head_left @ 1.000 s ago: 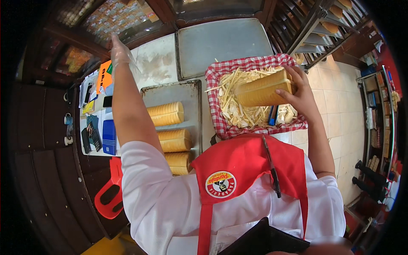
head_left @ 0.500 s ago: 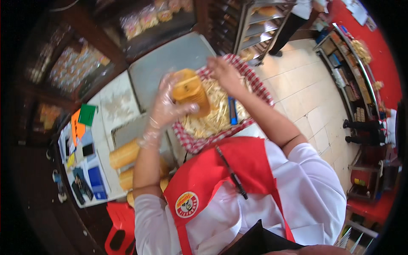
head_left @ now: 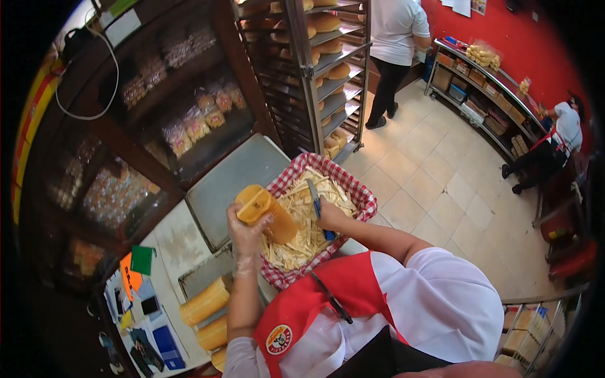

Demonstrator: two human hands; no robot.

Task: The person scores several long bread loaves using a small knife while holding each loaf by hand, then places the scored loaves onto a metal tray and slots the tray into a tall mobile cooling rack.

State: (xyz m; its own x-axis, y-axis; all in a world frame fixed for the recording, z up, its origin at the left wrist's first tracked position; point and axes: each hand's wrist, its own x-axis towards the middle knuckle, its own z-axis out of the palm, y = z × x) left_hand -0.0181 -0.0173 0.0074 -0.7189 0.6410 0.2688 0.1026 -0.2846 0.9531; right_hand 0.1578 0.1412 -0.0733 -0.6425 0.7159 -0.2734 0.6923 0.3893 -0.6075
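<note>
Your right hand, empty a moment ago, is now gripping the blue-handled knife; your left hand is holding the loaf at the knife's nine o'clock, over the checked basket, leaving neither hand free.

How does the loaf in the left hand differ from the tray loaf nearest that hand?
Pose: the held loaf is tipped up, one end facing the camera; the tray loaf lies on its side.
Support: the left hand grips the held loaf over the basket; the tray loaf rests on the tray.
Colour: the held loaf looks deeper orange, the tray loaf paler.
Both have ridged sides.
</note>
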